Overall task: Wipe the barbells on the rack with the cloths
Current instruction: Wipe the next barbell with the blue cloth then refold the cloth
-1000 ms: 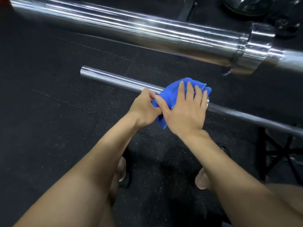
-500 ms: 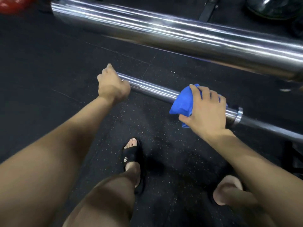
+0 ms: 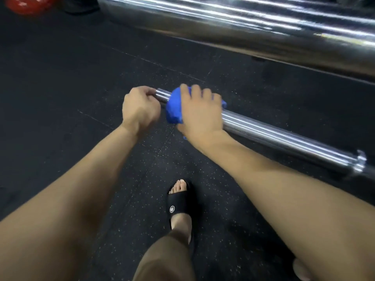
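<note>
A chrome barbell sleeve runs from the centre down to the right, ending in a collar. My left hand grips the sleeve's free end, its fingers curled round the tip. My right hand wraps a blue cloth round the sleeve right beside the left hand, fingers curled over the top. A second, much thicker-looking chrome barbell sleeve crosses the top of the view, closer to the camera.
Black speckled rubber floor lies below. A red weight plate sits at the top left corner. My foot in a black slide sandal stands under the bar, and my other foot shows at the lower right.
My right hand slid the blue cloth along the sleeve from near the collar to the free end, next to my left hand. The camera view shifted left.
</note>
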